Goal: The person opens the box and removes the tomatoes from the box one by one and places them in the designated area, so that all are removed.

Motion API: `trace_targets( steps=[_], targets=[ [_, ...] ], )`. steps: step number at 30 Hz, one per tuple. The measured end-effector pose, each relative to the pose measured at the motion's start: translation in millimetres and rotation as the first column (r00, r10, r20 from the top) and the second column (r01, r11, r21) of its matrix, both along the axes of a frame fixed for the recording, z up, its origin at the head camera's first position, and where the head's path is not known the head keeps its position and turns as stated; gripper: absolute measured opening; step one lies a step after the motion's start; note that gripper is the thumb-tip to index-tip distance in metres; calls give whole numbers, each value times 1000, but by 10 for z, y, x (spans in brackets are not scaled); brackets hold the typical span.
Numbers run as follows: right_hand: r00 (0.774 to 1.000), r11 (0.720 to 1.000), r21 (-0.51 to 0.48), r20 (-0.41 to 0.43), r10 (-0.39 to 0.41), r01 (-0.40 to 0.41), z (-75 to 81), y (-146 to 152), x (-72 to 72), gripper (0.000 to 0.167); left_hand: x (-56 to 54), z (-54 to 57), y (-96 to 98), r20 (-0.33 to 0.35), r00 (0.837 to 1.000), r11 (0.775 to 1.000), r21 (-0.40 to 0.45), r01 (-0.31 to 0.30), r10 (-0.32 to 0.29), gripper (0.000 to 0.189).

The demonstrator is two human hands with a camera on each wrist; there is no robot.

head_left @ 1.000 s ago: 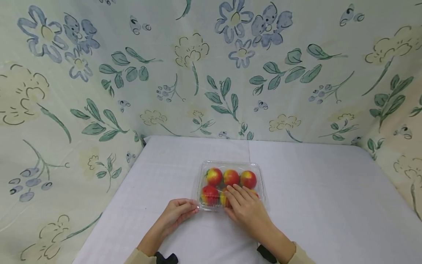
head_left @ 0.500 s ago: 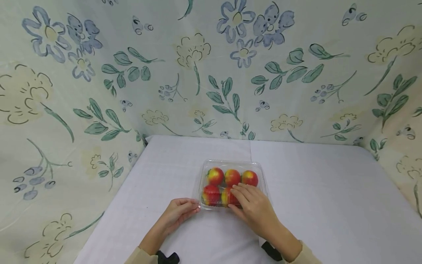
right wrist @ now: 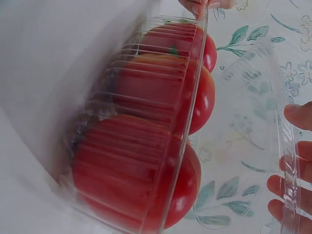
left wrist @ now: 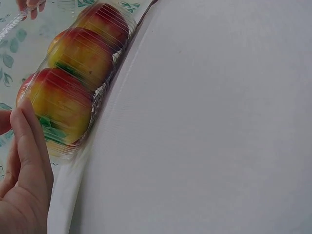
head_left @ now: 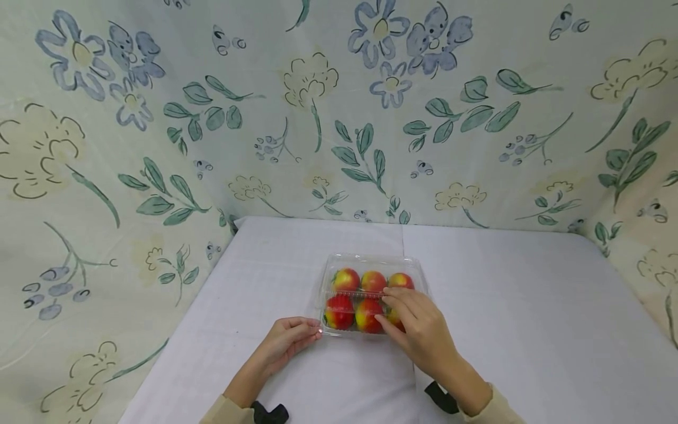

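Note:
A clear plastic clamshell box (head_left: 349, 334) of red-and-yellow apples (head_left: 339, 312) sits on the white cloth, its apples in two rows. The lid (head_left: 349, 293) is raised at the front, tilted over the apples. My right hand (head_left: 421, 330) grips the lid's front edge, thumb below and fingers above. In the right wrist view the lid (right wrist: 284, 131) stands apart from the tray rim (right wrist: 181, 151). My left hand (head_left: 288, 344) pinches the tray's near left corner. In the left wrist view the left hand (left wrist: 27, 165) is beside the nearest apple (left wrist: 58, 102).
A white cloth (head_left: 503, 306) covers the table around the box. Floral fabric (head_left: 339, 118) hangs behind and at the sides. Black wrist straps (head_left: 270, 413) show below the beige sleeves.
My right hand has moved from lying over the lid to gripping its edge. The lid's front edge has lifted up and back. My left hand stays at the tray's corner.

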State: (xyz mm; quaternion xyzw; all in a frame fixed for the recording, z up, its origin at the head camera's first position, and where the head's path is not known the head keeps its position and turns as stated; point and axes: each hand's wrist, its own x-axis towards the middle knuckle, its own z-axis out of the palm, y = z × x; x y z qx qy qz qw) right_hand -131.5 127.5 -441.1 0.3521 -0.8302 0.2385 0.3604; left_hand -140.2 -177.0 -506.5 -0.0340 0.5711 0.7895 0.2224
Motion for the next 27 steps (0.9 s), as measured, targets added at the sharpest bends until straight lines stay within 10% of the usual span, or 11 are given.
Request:
trace_targets(
  steps=[27],
  targets=[
    [995,974,-209,-47,-93,81,188,155,-119,53,3,18,-7,-4,1000,1000,-7,16,-16,21]
  ],
)
